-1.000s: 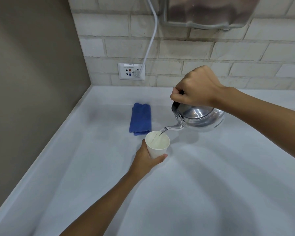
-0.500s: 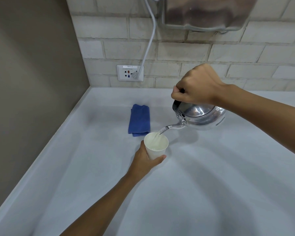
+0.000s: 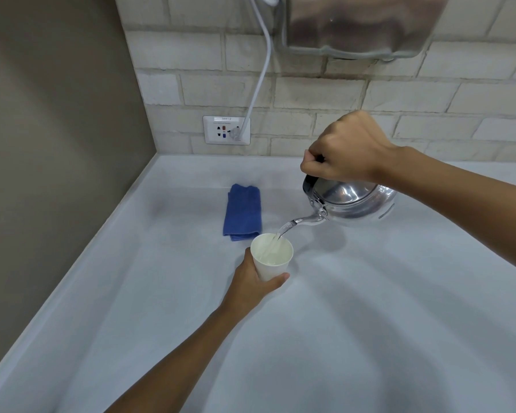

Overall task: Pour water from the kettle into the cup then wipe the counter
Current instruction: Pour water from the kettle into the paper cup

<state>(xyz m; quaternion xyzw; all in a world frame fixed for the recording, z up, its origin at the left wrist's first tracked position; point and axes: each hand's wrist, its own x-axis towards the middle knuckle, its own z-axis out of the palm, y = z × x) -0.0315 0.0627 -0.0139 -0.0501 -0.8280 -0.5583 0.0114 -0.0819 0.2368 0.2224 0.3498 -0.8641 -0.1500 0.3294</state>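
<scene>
A shiny metal kettle hangs tilted above the white counter, its spout pointing left and down. My right hand grips its dark handle from above. A thin stream of water runs from the spout into a white paper cup. My left hand holds that cup around its lower wall, just above or on the counter; which one I cannot tell. A folded blue cloth lies flat on the counter just behind the cup, touched by neither hand.
A grey-brown wall bounds the counter on the left, a brick wall at the back. A white socket with a plugged-in cable sits low on the brick wall. A metal appliance hangs above the kettle.
The pouring goes on with both hands in nearly the same pose. The water level in the cup looks a little higher.
</scene>
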